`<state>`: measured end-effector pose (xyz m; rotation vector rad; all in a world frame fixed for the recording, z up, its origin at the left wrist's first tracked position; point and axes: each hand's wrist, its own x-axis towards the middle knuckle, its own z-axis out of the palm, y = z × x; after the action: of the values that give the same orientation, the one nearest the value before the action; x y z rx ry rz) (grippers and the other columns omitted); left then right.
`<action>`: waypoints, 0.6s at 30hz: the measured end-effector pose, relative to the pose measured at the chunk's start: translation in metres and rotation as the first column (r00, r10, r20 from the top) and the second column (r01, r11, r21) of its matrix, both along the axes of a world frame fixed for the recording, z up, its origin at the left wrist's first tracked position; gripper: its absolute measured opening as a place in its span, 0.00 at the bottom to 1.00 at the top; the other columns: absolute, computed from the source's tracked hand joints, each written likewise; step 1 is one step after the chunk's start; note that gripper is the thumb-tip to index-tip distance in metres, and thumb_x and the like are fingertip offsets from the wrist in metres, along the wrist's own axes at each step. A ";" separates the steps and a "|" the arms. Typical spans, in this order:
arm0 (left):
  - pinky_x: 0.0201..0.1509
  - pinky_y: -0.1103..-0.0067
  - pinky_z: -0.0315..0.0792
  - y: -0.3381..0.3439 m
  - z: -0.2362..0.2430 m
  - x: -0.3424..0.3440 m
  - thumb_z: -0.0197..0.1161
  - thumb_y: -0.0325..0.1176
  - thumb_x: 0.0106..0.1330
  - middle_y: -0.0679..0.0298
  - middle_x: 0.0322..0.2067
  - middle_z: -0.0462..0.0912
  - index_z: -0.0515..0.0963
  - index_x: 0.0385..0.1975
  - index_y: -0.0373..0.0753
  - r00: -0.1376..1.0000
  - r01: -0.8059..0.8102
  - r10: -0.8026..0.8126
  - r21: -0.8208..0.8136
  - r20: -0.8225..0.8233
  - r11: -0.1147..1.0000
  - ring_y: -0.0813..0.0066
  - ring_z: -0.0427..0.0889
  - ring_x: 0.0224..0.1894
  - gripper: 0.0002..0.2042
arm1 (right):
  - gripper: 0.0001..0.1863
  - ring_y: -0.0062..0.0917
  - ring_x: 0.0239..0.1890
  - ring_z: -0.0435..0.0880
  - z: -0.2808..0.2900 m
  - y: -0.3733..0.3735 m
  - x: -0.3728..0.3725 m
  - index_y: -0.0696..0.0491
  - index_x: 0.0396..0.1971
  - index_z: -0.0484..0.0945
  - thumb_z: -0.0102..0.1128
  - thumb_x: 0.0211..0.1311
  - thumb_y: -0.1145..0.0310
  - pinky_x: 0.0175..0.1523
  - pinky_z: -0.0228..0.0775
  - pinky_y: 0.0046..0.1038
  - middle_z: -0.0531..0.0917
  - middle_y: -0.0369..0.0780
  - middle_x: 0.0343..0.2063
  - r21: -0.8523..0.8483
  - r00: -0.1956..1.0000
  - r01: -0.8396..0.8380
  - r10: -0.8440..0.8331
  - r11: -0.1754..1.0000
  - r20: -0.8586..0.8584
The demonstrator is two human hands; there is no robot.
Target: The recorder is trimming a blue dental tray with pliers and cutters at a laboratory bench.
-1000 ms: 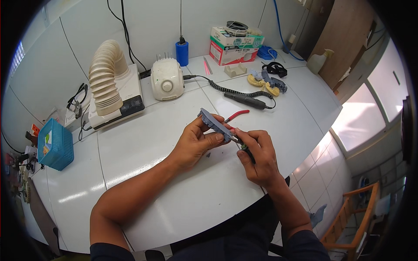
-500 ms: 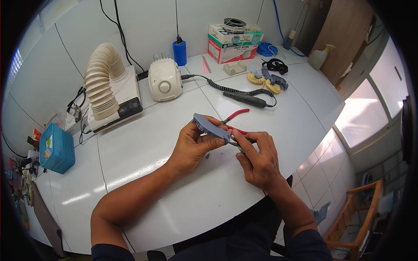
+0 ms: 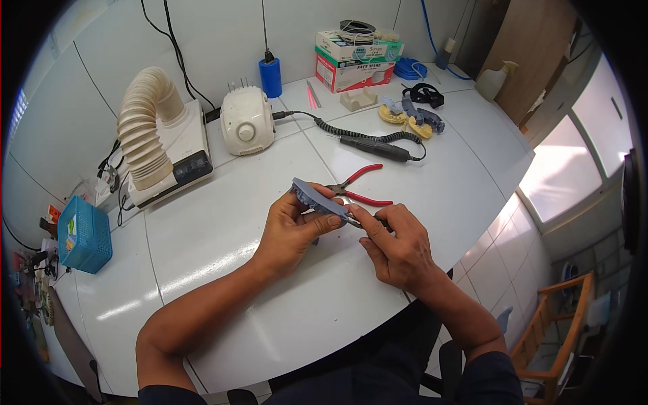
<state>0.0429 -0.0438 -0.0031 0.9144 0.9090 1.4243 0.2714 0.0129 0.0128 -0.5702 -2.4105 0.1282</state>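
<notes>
Frame centre: my left hand (image 3: 291, 233) steadies a grey toothed model (image 3: 317, 198) above the desk (image 3: 223, 229); my right hand (image 3: 398, 246) pinches its end, perhaps picking at it.

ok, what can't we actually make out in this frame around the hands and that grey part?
Head view only:
- Grey ridged part: its underside and right end are covered by the left hand and right hand.
- Right fingertips: too small to tell whether they pinch the part or a tool.
- Red-handled pliers: jaw tips hidden behind the part.
- Blue basket: contents not visible.
</notes>
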 end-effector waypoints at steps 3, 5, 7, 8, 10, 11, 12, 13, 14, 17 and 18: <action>0.65 0.70 0.86 0.000 -0.001 0.000 0.71 0.18 0.69 0.55 0.54 0.84 0.75 0.57 0.36 1.000 -0.009 0.009 0.001 -0.012 1.000 0.66 0.87 0.59 0.19 | 0.31 0.30 0.32 0.76 -0.001 0.000 0.001 0.52 0.66 0.82 0.73 0.61 0.71 0.35 0.70 0.33 0.76 0.40 0.31 -0.009 1.000 -0.001 0.001 1.000 0.009; 0.65 0.71 0.86 0.000 -0.001 0.001 0.71 0.18 0.69 0.55 0.54 0.84 0.75 0.57 0.36 1.000 -0.010 0.011 0.003 -0.020 1.000 0.66 0.87 0.59 0.19 | 0.30 0.30 0.31 0.76 -0.002 0.000 0.001 0.52 0.66 0.82 0.73 0.61 0.71 0.34 0.70 0.32 0.75 0.39 0.31 -0.021 1.000 0.000 0.000 1.000 0.012; 0.65 0.71 0.86 0.000 -0.001 0.002 0.71 0.18 0.69 0.56 0.54 0.84 0.75 0.57 0.36 0.999 -0.035 0.035 0.007 -0.031 0.999 0.66 0.87 0.59 0.19 | 0.30 0.29 0.30 0.75 -0.002 0.001 0.000 0.52 0.66 0.82 0.73 0.61 0.71 0.32 0.69 0.31 0.75 0.39 0.30 -0.032 1.000 -0.002 0.002 0.999 0.013; 0.65 0.71 0.86 0.000 -0.001 0.002 0.71 0.18 0.69 0.56 0.54 0.84 0.75 0.57 0.36 0.999 -0.035 0.035 0.008 -0.032 0.999 0.66 0.87 0.59 0.19 | 0.30 0.29 0.30 0.75 -0.001 0.001 0.000 0.52 0.66 0.82 0.73 0.61 0.71 0.32 0.69 0.31 0.75 0.39 0.30 -0.031 1.000 -0.002 0.002 1.000 0.012; 0.65 0.71 0.86 0.000 -0.001 0.001 0.71 0.18 0.69 0.56 0.54 0.84 0.76 0.57 0.36 0.999 -0.035 0.034 -0.022 -0.033 0.999 0.66 0.87 0.59 0.18 | 0.30 0.28 0.30 0.75 -0.001 0.000 0.000 0.52 0.66 0.82 0.73 0.62 0.71 0.31 0.69 0.30 0.74 0.38 0.29 -0.041 0.999 0.015 -0.013 0.999 0.032; 0.65 0.71 0.86 0.000 -0.002 0.002 0.71 0.18 0.69 0.56 0.54 0.84 0.76 0.57 0.36 0.999 -0.032 0.031 -0.021 -0.032 0.999 0.66 0.87 0.59 0.18 | 0.30 0.28 0.30 0.75 -0.001 0.001 0.000 0.52 0.66 0.82 0.73 0.62 0.71 0.31 0.69 0.30 0.74 0.38 0.29 -0.040 0.999 0.017 -0.016 0.999 0.032; 0.65 0.71 0.86 0.001 -0.002 0.002 0.71 0.18 0.69 0.56 0.54 0.84 0.76 0.56 0.36 0.999 -0.036 0.036 -0.017 -0.028 0.999 0.66 0.87 0.59 0.18 | 0.30 0.28 0.30 0.75 -0.002 0.001 0.000 0.52 0.66 0.82 0.73 0.62 0.70 0.30 0.68 0.30 0.74 0.38 0.29 -0.039 0.999 0.015 -0.014 0.999 0.032; 0.65 0.70 0.86 0.001 -0.002 0.002 0.71 0.19 0.69 0.56 0.54 0.84 0.76 0.56 0.35 0.999 -0.041 0.041 -0.012 -0.023 0.999 0.66 0.87 0.59 0.18 | 0.30 0.27 0.29 0.75 -0.002 0.001 0.000 0.52 0.66 0.82 0.73 0.62 0.70 0.30 0.68 0.29 0.73 0.38 0.29 -0.037 0.999 0.013 -0.012 0.999 0.032; 0.65 0.70 0.86 0.001 -0.002 0.002 0.71 0.19 0.69 0.56 0.54 0.84 0.76 0.56 0.35 0.999 -0.040 0.040 -0.012 -0.023 0.999 0.66 0.87 0.59 0.18 | 0.30 0.27 0.29 0.75 -0.002 0.001 0.000 0.52 0.66 0.82 0.73 0.62 0.70 0.30 0.68 0.29 0.73 0.38 0.29 -0.037 0.999 0.014 -0.013 0.999 0.033; 0.65 0.70 0.87 0.002 -0.002 0.002 0.71 0.19 0.69 0.57 0.54 0.85 0.76 0.56 0.36 0.998 -0.038 0.037 -0.018 -0.043 0.999 0.66 0.87 0.58 0.18 | 0.29 0.26 0.29 0.75 -0.002 0.001 0.001 0.52 0.66 0.82 0.73 0.63 0.69 0.29 0.68 0.29 0.73 0.37 0.29 -0.039 0.999 0.024 -0.022 0.999 0.040; 0.65 0.70 0.87 0.001 -0.001 0.002 0.71 0.19 0.69 0.57 0.54 0.85 0.76 0.56 0.36 0.999 -0.036 0.035 -0.026 -0.037 0.999 0.66 0.87 0.58 0.18 | 0.29 0.26 0.28 0.74 -0.003 0.002 0.001 0.52 0.66 0.82 0.73 0.63 0.69 0.28 0.68 0.29 0.73 0.37 0.29 -0.045 0.999 0.019 -0.018 0.999 0.032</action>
<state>0.0451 -0.0424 -0.0040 0.9106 0.9742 1.4266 0.2726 0.0147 0.0095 -0.6198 -2.4377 0.1677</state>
